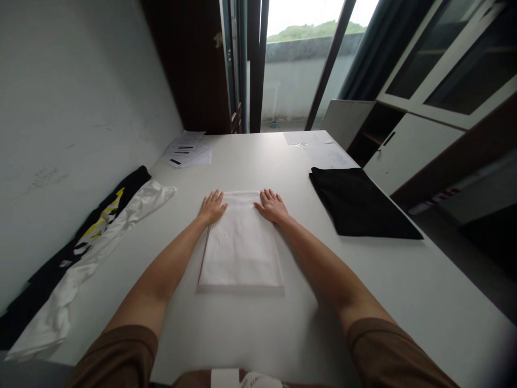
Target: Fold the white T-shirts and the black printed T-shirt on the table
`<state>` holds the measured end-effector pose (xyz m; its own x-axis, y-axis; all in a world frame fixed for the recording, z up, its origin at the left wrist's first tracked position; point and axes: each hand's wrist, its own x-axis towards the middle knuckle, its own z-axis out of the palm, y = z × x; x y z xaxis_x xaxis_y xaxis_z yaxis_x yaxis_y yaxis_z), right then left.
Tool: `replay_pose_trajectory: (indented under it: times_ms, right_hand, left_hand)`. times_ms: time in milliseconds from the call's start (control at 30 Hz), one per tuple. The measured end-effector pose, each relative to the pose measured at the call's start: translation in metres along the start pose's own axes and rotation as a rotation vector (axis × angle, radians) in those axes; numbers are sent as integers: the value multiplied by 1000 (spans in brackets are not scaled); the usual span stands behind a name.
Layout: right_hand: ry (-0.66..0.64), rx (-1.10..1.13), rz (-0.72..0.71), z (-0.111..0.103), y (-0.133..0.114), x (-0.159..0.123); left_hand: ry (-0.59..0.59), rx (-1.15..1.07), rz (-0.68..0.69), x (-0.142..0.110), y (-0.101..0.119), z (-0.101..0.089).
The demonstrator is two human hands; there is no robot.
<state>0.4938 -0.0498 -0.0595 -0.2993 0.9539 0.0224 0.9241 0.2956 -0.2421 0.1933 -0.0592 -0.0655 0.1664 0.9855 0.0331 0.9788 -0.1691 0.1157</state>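
A folded white garment (241, 248) lies flat in the middle of the white table (388, 291). My left hand (212, 207) rests palm down on its far left corner, fingers stretched out. My right hand (273, 205) lies flat on the far right corner, fingers spread as well. Both forearms reach forward along the garment's sides. Neither hand grips anything.
A folded black garment (359, 202) lies to the right. Along the left wall lie a white garment (100, 245) and a black one with yellow print (95, 226). Papers (188, 150) sit at the far left, more sheets (319, 146) at the far right. A cabinet (407, 145) stands beyond the right edge.
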Motion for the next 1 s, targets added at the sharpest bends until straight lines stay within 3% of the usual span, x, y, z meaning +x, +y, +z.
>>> replay_pose_trajectory:
  times_ms: [133, 233, 400, 500, 667, 800, 1000]
  right_hand:
    - [85, 12, -42, -4, -5, -4]
    - [158, 10, -132, -6, -23, -10]
    - [-1, 22, -286, -3, -52, -13]
    - [-63, 14, -266, -3, -53, -11]
    - [-34, -3, -213, -7, -46, -11]
    - [-2, 6, -144, -7, -40, -9]
    - [53, 57, -19, -4, -24, -3]
  left_hand:
    - [29, -7, 49, -8, -3, -3]
    - [26, -24, 112, -10, -3, -3]
    - [-15, -2, 105, -11, -1, -3]
    - [-17, 19, 89, -12, 1, -4]
    - [-73, 70, 102, -9, 6, -16]
    - [-66, 96, 145, -8, 33, -20]
    - [-76, 42, 320, -14, 91, -4]
